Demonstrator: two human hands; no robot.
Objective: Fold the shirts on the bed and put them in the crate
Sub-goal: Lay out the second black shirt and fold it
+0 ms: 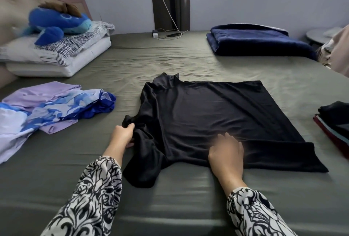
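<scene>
Shirt (217, 115) flat on bed (170, 198). My left hand (122, 135) pinches sleeve; right hand (226, 152), blurred, seemingly flat, pins hem. Fold sleeve inward, keep body smooth.

Two arms in black-and-white patterned sleeves reach forward. The left hand (123, 135) curls its fingers, pinching a bunch of black cloth. The right hand (227, 152) lies palm down, fingers spread flat and slightly blurred.
</scene>
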